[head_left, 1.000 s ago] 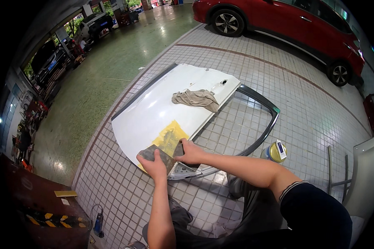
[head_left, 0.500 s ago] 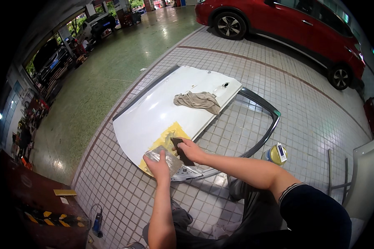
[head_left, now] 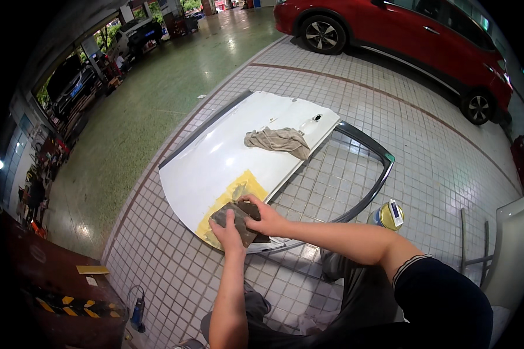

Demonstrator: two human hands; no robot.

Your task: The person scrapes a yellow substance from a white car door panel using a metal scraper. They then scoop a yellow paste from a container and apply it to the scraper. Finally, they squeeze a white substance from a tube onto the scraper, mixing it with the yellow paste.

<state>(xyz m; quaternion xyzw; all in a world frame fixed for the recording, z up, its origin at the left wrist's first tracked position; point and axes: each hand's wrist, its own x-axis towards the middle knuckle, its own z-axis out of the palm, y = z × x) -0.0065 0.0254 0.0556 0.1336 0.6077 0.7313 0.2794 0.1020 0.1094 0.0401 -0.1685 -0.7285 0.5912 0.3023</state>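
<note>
A white car door [head_left: 201, 152] lies flat on the tiled floor in front of me. Near its close edge is a patch of yellow filler [head_left: 252, 181] with a greyish smear in it. My left hand [head_left: 229, 237] grips a flat grey plate [head_left: 222, 218] above this patch, thumb on top. In my right hand [head_left: 266, 220] is a dark, thin filler spreader [head_left: 250, 209], close against the plate's right side; whether they touch I cannot tell. A crumpled beige rag [head_left: 278, 141] rests farther up the door.
Right of the door's black window frame [head_left: 384, 168] stands a round can [head_left: 382, 220] with a white tube [head_left: 396, 213] on its lid. A corded power tool [head_left: 137, 313] sits at the lower left. A red car [head_left: 384, 29] is parked at the far right.
The grey plate has tilted, and its shiny top now looks darker. My right hand has brought the spreader up and left, closer to the plate.
</note>
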